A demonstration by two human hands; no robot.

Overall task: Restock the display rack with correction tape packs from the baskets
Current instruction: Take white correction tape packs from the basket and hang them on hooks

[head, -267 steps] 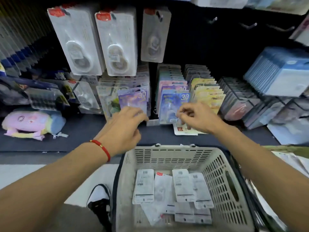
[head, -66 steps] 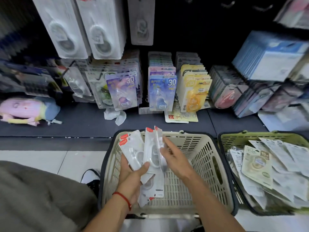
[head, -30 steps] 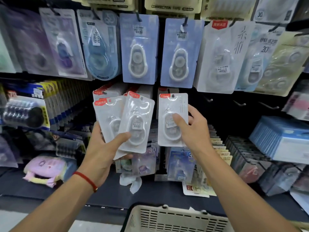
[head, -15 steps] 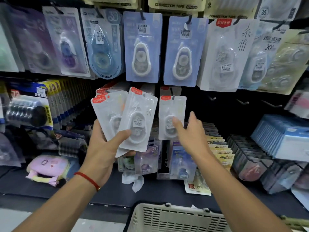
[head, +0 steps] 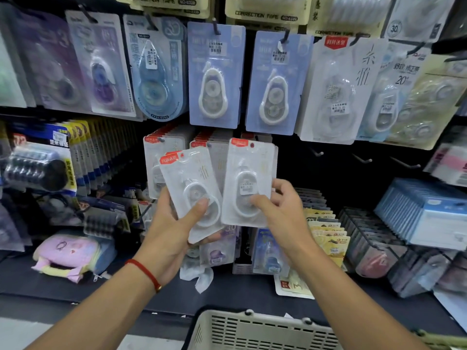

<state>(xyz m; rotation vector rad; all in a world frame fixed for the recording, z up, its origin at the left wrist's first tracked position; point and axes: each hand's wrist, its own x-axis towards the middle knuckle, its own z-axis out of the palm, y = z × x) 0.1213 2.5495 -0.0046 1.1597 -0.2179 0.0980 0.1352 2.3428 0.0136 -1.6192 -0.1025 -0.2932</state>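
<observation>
My left hand grips a small stack of clear correction tape packs with red labels, thumb across the front one. My right hand pinches the lower edge of one more such pack, held upright just right of the stack and touching it. Both are held in front of the display rack. Right behind them, matching packs hang in two rows. The cream basket shows only its rim at the bottom edge; its inside is out of view.
Blue and white correction tape packs hang on hooks above. Three bare hooks stick out to the right of my hands. The lower shelf holds upright coloured tape packs, a pink pouch and blue boxes.
My right hand has come off the pack it was putting on the hook and now holds another pack next to my left hand's stack, which shows fewer packs. The camera moved closer.
</observation>
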